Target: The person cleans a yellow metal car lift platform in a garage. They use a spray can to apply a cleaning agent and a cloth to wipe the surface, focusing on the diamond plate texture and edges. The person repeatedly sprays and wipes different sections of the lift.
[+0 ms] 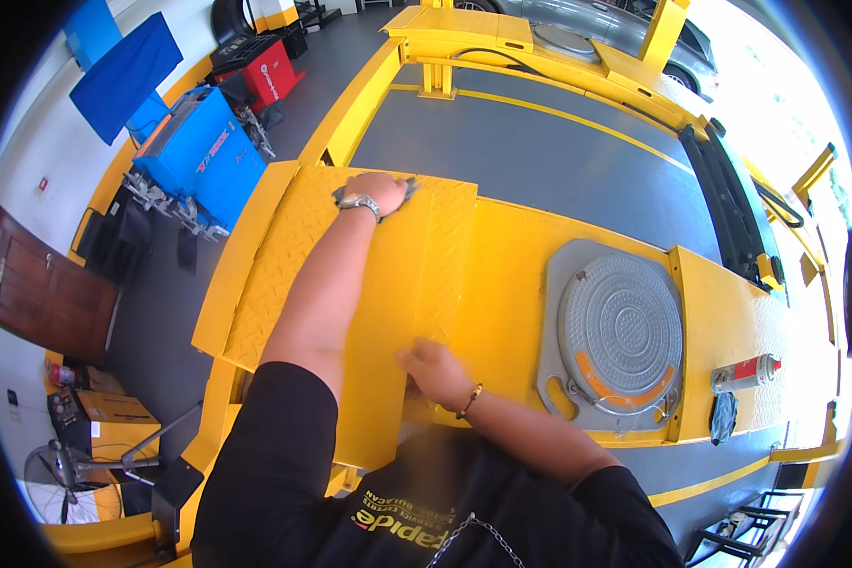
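Note:
My left hand (379,191), with a metal watch at the wrist, presses a dark grey rag (409,189) onto the far end of a yellow ramp plate (374,284). The rag pokes out on both sides of the closed fingers. Over the near edge of the same plate hovers my right hand (437,373), close to my body and slightly blurred. Its fingers are curled in, and nothing shows in them. A beaded bracelet circles that wrist. To the right, a round grey turntable (625,327) sits on the yellow runway (506,284) of a vehicle lift.
Right of the turntable lie a spray can (743,375) and a dark crumpled cloth (722,417) at the runway's edge. A black beam (729,204) crosses to the second runway. Blue (204,156) and red (260,76) machines stand left; a grey car (615,33) is parked beyond.

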Demonstrator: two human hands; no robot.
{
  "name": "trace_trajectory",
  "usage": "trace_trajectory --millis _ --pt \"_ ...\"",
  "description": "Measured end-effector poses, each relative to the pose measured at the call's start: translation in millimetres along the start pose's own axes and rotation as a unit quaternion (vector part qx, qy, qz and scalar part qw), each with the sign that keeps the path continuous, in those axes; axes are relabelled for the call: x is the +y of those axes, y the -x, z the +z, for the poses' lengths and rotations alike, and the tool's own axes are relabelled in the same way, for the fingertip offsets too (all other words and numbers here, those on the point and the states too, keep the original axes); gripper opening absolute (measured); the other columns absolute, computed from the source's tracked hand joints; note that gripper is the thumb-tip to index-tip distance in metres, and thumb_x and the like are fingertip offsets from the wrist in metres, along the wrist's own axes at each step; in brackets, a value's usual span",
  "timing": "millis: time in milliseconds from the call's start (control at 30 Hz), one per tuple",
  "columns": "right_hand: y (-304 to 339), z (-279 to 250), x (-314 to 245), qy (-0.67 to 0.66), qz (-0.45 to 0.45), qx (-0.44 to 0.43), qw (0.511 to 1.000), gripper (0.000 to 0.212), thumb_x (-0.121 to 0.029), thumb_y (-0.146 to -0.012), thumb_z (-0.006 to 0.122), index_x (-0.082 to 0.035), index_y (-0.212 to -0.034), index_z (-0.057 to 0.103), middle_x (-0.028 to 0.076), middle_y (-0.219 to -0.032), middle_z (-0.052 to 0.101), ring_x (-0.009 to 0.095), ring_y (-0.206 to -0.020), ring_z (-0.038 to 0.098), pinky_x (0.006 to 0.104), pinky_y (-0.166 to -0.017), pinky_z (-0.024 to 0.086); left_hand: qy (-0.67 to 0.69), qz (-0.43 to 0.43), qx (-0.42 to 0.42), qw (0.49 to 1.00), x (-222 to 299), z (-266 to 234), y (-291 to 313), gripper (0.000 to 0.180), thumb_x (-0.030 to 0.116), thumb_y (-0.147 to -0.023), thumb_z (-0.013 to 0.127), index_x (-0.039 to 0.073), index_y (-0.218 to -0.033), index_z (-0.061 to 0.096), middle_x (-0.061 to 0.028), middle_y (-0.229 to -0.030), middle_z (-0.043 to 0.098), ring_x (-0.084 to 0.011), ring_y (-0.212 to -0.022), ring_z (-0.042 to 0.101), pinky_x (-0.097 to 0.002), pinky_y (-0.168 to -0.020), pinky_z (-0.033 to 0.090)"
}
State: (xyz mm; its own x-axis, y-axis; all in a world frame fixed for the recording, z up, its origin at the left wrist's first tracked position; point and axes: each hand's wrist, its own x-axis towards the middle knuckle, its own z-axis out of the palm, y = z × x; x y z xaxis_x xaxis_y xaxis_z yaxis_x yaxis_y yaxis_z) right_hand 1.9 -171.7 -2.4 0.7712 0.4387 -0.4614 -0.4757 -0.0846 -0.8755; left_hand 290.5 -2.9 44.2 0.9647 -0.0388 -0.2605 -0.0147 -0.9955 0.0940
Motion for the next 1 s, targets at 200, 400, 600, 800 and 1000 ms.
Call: trace_trajectory --millis 200,400,600,800,1000 --pt "-2.3 3.7 7.9 -0.031 -0.02 0.009 0.999 0.029 -0.026 -0.108 0.062 -0.001 -0.094 0.055 0.007 -0.073 0.065 0.016 -0.059 0.069 0.0321 -0.055 0.059 -0.007 0.172 0.126 0.977 25.3 33.2 30.8 0.049 0.045 -0.108 0.043 0.016 -0.143 0.061 -0.0134 -0.156 0.054 -0.0345 -0.141 0.051 -0.055 -0.118 0.037" --pt "-13.9 -3.7 29.2 -0.012 -0.042 0.025 0.999 0.029 -0.024 -0.106 0.065 -0.003 -0.09 0.053 0.008 -0.071 0.065 0.017 -0.055 0.068 0.0309 -0.05 0.056 -0.012 0.322 0.159 0.933 -8.1 82.7 172.8 0.054 0.034 -0.104 0.055 0.011 -0.153 0.05 -0.0142 -0.167 0.038 -0.0372 -0.155 0.033 -0.0548 -0.125 0.03" --pt "-13.6 -2.5 29.2 -0.037 -0.034 -0.002 0.999 0.022 -0.021 -0.108 0.061 -0.006 -0.093 0.055 0.007 -0.072 0.066 0.014 -0.053 0.064 0.0266 -0.048 0.051 0.094 0.101 0.164 0.977 -35.1 113.1 363.2 0.062 0.029 -0.099 0.062 0.002 -0.153 0.047 -0.0146 -0.166 0.04 -0.038 -0.155 0.035 -0.0554 -0.125 0.028" --pt "-15.1 -4.7 31.9 -0.048 -0.054 -0.028 0.997 0.023 -0.025 -0.109 0.06 -0.005 -0.098 0.056 0.008 -0.076 0.069 0.016 -0.056 0.066 0.0271 -0.052 0.053 0.172 -0.239 0.412 0.862 34.1 194.7 461.2 0.066 0.015 -0.096 0.062 -0.006 -0.154 0.039 -0.0299 -0.165 0.035 -0.0453 -0.154 0.033 -0.0571 -0.126 0.026" --pt "-17.0 -9.6 26.3 -0.021 -0.052 -0.055 0.997 0.024 -0.028 -0.11 0.058 -0.006 -0.103 0.056 0.007 -0.078 0.069 0.016 -0.058 0.066 0.0283 -0.054 0.052 0.474 -0.344 0.431 0.686 98.1 210.3 461.6 0.072 0.016 -0.104 0.055 -0.01 -0.162 0.022 -0.0365 -0.157 0.042 -0.0444 -0.148 0.043 -0.0426 -0.12 0.036"
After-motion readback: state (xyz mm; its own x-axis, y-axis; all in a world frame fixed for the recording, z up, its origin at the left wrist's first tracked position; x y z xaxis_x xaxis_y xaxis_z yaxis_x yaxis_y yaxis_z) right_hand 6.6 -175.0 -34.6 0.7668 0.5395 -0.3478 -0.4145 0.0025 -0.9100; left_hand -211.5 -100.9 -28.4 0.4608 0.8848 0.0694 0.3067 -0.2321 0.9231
